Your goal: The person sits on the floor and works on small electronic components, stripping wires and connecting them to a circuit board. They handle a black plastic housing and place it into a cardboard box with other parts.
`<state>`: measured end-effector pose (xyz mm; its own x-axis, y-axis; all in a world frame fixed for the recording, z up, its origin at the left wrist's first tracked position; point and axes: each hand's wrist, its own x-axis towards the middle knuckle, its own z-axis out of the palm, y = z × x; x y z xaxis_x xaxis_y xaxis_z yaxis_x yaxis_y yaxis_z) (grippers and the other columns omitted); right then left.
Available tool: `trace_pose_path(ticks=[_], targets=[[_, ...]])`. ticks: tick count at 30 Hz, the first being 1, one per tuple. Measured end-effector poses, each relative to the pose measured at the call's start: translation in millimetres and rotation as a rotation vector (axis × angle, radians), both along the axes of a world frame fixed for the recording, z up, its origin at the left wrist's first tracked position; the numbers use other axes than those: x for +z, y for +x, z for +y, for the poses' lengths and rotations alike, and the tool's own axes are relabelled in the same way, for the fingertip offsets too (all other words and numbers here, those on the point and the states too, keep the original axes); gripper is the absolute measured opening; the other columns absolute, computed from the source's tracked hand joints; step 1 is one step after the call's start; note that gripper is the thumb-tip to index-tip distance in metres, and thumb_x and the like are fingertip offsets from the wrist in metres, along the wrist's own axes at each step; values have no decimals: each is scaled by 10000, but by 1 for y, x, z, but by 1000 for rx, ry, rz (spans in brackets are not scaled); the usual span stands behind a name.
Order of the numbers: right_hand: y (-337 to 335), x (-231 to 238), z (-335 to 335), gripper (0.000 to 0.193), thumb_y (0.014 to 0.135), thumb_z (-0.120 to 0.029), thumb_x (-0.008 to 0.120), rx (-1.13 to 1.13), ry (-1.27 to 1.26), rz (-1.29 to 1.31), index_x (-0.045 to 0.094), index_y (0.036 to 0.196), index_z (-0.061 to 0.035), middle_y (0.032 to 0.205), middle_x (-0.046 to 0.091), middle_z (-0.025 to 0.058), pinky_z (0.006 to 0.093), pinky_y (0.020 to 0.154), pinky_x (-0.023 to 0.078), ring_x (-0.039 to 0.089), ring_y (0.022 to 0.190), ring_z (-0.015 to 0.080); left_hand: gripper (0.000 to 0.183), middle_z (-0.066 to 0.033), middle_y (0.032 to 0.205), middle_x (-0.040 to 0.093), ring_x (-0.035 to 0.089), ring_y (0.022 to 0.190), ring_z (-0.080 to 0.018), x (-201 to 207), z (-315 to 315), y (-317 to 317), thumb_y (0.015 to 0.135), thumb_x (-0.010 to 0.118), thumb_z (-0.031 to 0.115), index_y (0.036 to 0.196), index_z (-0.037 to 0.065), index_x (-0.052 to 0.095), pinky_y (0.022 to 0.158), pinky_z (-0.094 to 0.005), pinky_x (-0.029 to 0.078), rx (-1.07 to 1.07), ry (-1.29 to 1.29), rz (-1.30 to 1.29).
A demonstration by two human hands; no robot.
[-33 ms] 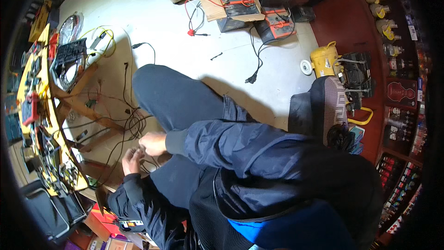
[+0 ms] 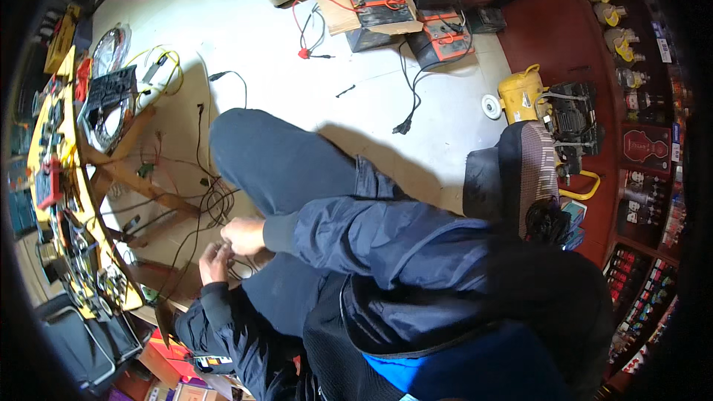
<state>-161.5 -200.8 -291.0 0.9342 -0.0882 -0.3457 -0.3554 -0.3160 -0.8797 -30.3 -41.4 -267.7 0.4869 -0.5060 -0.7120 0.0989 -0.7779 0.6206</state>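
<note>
My right hand [image 2: 243, 236] reaches across my lap, its fingers curled in a pinch. Just below and to its left is my left hand [image 2: 215, 263], fingers bent and close to the right hand's fingertips. Whatever lies between the fingers is too small or hidden to name. Both hands are over the left side of my lap, by my dark trousers [image 2: 278, 152]. Behind them a tangle of black cables [image 2: 217, 200] lies on the floor.
A yellow-edged workbench [image 2: 70, 171] crowded with tools stands at left on wooden legs. Batteries with orange tops [image 2: 375, 0] sit in an open carton at the far side. Loose black leads [image 2: 405, 125] lie on the pale floor. At right are a yellow canister [image 2: 520, 96] and shelves of bottles [image 2: 631, 104].
The whole view has shifted slightly. My hands stay close together in nearly the same place.
</note>
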Motion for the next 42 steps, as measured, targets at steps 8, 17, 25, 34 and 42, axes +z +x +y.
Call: trace_pose_path(ticks=[8,17,25,34,42], targets=[[-11,11,-20,214,767,-136,718,-50,-15,-14,771,915,9,976,749,247,504,818,577,735,946,404,243,-61,897,733,674,795,-133,-23,-15,-12,929,620,119,1029,-68,740,725,-278,548,-36,-48,15],[-17,4,-33,201,735,-101,722,-65,-93,7,768,884,25,939,740,261,494,820,578,729,938,421,206,-83,730,724,653,660,-134,-41,-35,-5,896,622,87,843,-78,733,618,-294,517,-214,28,-79],[-18,1,-40,198,735,-94,722,-124,-100,34,773,890,18,948,741,259,480,838,576,726,967,416,238,-134,744,753,712,675,-178,-47,-48,6,884,633,141,913,-62,755,654,-342,544,-381,33,-155],[-7,-16,-33,212,746,-142,751,-141,-84,-25,761,884,19,912,746,245,491,808,579,731,928,407,259,-94,837,751,696,721,-144,-32,-53,-7,944,607,119,1060,-60,753,651,-305,553,-254,33,-169],[-2,-24,-24,201,763,-109,723,-95,-10,32,763,897,35,950,748,245,477,808,581,737,951,391,250,-87,860,745,668,735,-129,-24,-42,-18,927,673,118,1090,-50,761,682,-290,540,-187,82,-170]])
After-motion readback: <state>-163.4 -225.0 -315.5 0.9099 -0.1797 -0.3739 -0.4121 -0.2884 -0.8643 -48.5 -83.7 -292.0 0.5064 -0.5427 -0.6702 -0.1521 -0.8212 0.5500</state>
